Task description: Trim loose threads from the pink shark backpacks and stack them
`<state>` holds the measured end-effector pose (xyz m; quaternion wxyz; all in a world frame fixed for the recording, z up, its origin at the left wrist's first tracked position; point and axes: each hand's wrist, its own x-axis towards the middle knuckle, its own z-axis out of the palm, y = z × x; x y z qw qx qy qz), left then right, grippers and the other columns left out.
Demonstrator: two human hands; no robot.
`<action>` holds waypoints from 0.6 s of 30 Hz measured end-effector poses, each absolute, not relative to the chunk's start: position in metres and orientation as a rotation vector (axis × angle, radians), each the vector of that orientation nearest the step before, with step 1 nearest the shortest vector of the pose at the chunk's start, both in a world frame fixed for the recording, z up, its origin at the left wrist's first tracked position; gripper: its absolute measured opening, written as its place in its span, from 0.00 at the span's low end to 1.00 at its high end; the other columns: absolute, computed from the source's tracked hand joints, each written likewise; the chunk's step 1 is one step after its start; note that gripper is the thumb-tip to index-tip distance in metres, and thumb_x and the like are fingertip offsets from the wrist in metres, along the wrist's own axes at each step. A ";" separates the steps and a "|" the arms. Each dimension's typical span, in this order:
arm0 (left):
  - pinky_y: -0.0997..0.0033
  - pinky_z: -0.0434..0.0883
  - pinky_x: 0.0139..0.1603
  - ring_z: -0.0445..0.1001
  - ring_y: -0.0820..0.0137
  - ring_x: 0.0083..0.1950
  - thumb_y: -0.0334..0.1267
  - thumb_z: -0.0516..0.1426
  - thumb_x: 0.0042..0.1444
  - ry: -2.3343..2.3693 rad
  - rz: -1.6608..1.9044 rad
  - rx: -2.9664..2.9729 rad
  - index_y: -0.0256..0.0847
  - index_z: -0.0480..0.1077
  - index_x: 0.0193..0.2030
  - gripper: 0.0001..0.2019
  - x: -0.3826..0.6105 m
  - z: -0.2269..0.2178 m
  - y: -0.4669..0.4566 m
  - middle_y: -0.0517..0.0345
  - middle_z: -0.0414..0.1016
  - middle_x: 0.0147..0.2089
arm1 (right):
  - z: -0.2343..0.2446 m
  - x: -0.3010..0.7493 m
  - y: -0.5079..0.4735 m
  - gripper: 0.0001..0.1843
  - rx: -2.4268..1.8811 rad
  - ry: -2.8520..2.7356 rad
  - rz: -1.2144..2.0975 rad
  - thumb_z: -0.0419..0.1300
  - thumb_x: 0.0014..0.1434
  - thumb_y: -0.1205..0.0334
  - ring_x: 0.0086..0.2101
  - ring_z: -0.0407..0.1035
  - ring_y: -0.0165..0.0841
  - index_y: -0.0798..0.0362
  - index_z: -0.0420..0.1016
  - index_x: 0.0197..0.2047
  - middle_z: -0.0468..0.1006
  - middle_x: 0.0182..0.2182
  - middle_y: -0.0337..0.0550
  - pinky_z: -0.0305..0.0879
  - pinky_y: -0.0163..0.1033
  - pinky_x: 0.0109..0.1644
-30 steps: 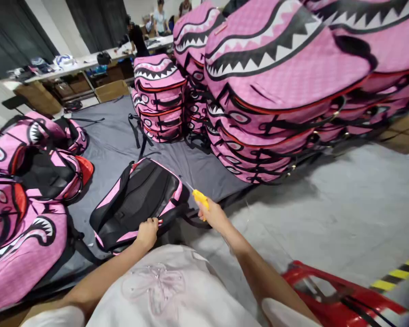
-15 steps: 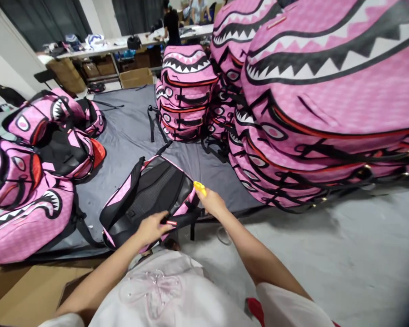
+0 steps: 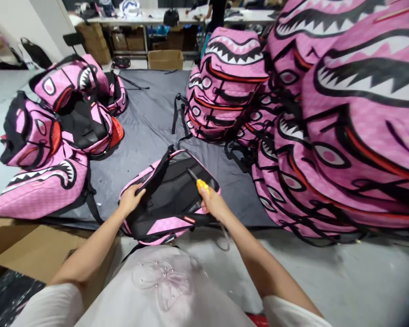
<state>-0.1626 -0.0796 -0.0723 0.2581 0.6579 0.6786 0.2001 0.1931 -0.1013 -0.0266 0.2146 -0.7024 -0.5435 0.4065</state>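
A pink backpack point(image 3: 172, 200) with a black padded back lies face down on the grey mat point(image 3: 146, 131) just in front of me. My left hand point(image 3: 129, 200) grips its left edge by a black shoulder strap, fingers curled. My right hand point(image 3: 213, 204) is closed round a small yellow-handled tool point(image 3: 200, 183) whose dark tip rests over the backpack's upper right corner.
Tall stacks of pink shark-mouth backpacks point(image 3: 327, 113) fill the right side, with a shorter stack point(image 3: 225, 86) behind. A loose pile of the same bags point(image 3: 54, 131) lies at left. Flat cardboard point(image 3: 27, 250) sits at bottom left. A person stands at the far tables point(image 3: 150, 18).
My left hand has shifted from the backpack's near bottom edge up to its left side by the strap. The backpack has turned and moved closer. My view has swung to the right.
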 end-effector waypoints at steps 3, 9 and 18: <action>0.65 0.77 0.45 0.81 0.62 0.45 0.60 0.43 0.67 1.488 0.617 1.136 0.34 0.73 0.53 0.31 -0.145 -0.068 -0.075 0.43 0.80 0.50 | -0.012 0.182 -0.083 0.30 -2.149 -1.582 0.979 0.41 0.70 0.40 0.19 0.68 0.31 0.57 0.71 0.53 0.76 0.23 0.41 0.62 0.35 0.29; 0.72 0.76 0.30 0.80 0.67 0.33 0.65 0.39 0.65 1.243 0.575 0.491 0.34 0.72 0.50 0.36 -0.133 -0.082 -0.047 0.42 0.82 0.42 | 0.006 0.153 -0.095 0.29 -2.021 -2.048 1.448 0.48 0.67 0.38 0.18 0.65 0.31 0.56 0.75 0.45 0.71 0.17 0.38 0.60 0.34 0.26; 0.61 0.74 0.47 0.77 0.57 0.51 0.55 0.48 0.67 1.469 0.518 1.172 0.47 0.57 0.71 0.29 -0.106 -0.089 -0.069 0.45 0.75 0.56 | 0.027 0.139 -0.088 0.30 -2.011 -1.842 1.237 0.46 0.66 0.38 0.15 0.65 0.31 0.57 0.72 0.49 0.70 0.16 0.36 0.58 0.33 0.18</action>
